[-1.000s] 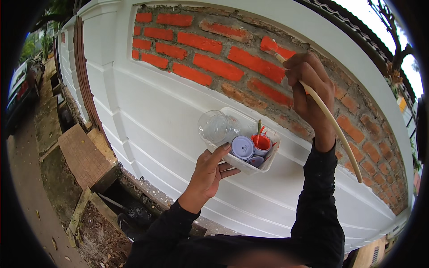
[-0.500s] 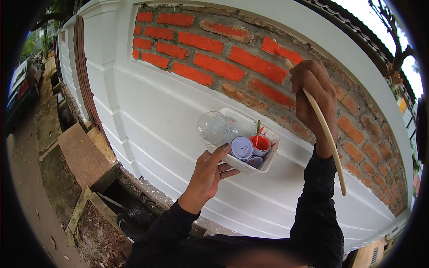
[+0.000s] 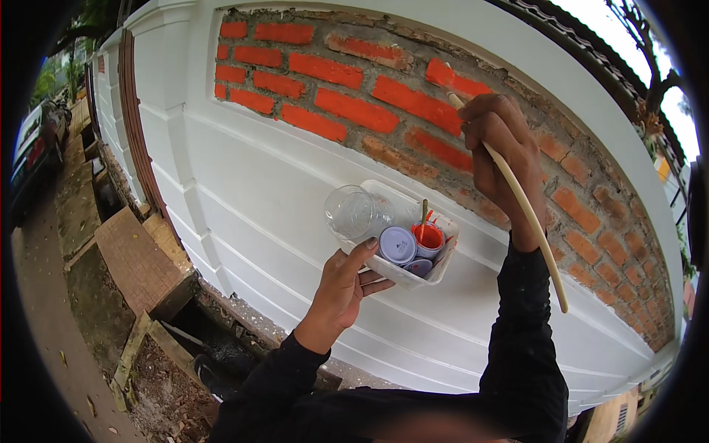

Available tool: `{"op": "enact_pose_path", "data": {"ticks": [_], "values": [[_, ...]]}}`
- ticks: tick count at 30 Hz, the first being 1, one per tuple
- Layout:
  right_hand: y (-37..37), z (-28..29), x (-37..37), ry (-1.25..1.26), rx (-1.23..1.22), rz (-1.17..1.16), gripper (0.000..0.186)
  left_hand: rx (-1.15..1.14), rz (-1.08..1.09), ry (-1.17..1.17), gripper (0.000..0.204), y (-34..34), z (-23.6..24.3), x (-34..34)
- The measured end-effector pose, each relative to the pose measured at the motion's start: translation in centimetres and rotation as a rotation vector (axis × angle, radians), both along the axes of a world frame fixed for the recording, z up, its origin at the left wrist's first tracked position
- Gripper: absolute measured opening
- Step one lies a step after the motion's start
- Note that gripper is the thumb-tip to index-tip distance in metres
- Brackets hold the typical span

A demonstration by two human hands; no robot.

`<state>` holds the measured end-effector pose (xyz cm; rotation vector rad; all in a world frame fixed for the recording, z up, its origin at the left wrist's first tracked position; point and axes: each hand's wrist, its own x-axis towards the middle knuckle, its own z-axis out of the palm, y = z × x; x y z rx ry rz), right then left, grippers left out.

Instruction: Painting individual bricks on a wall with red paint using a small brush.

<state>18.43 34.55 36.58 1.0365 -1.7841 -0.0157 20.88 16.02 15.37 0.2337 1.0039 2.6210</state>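
- I see a white wall [image 3: 258,199] with horizontal grooves, bowed by my fisheye view.
- To my left, a paved road [image 3: 44,295] with scattered fallen leaves.
- Between them, I make out a tiled slab [image 3: 136,255].
- A dark car [image 3: 37,151] stands farther up.
- Upper right, I get a dark roof edge [image 3: 583,60] against pale daylight sky [image 3: 602,33].

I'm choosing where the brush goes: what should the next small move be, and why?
Probably shift the long cream-handled paintbrush in the right hand leftward to the patchy orange-and-brown clay brick: bare brown areas show through there, whereas the bright orange rectangular brick where the brush points looks well coated wherever it is visible.
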Motion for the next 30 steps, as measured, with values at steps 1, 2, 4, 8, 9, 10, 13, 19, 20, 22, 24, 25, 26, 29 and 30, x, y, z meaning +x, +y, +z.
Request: {"op": "enact_pose_path", "data": {"ticks": [1,2,4,8,9,10,13,19,20,22,24,25,26,29,30], "values": [[0.2,0.0,0.1,0.002,-0.001,0.004,0.021,-0.002,-0.001,0.002,0.046,0.0,0.0,0.1],[0.5,0.0,0.3,-0.015,-0.011,-0.036,0.021,-0.003,-0.002,0.004,0.046,-0.1,0.1,0.3],[1.3,0.0,0.7,-0.017,-0.026,-0.067,0.021,-0.014,-0.013,-0.004,0.047,0.1,0.1,0.1],[1.1,-0.1,0.5,0.045,-0.07,0.022,0.02,0.005,-0.042,-0.002,0.061,0.0,-0.2,-0.3],[0.5,-0.1,0.2,0.037,-0.039,0.005,0.02,0.003,-0.04,-0.004,0.061,0.0,-0.3,-0.2],[0.2,-0.1,0.1,0.029,-0.009,-0.011,0.02,0.012,-0.034,-0.008,0.061,-0.1,-0.4,-0.2],[0.9,-0.2,0.4,0.008,-0.013,-0.115,0.019,0.015,-0.031,-0.015,0.061,-0.1,-0.6,-0.1],[0.9,-0.5,1.2,0.133,-0.089,0.01,0.02,-0.029,-0.007,-0.014,0.048,0.0,-0.4,-0.1],[0.7,-0.5,1.2,0.082,-0.063,-0.093,0.019,-0.02,0.002,-0.015,0.049,-0.1,-0.5,-0.1],[0.8,-0.5,1.0,0.05,-0.066,-0.158,0.023,-0.014,0.005,-0.013,0.049,-0.1,-0.6,-0.1],[0.9,-0.9,1.5,0.078,-0.119,-0.109,0.024,-0.007,0.003,-0.01,0.049,-0.1,-0.6,-0.1],[1.0,-1.0,1.8,0.106,-0.173,-0.063,0.024,-0.016,-0.003,-0.009,0.049,0.0,-0.4,-0.1],[0.7,-0.9,1.5,0.142,-0.201,0.002,0.024,-0.025,-0.009,-0.007,0.049,0.1,-0.3,-0.1],[0.4,-0.8,0.4,0.067,-0.079,-0.015,0.019,-0.027,0.009,-0.016,0.049,-0.2,-0.5,-0.1],[0.6,-0.5,0.3,0.064,-0.022,-0.154,0.02,-0.026,0.008,-0.012,0.049,-0.2,-0.5,-0.1]]}}
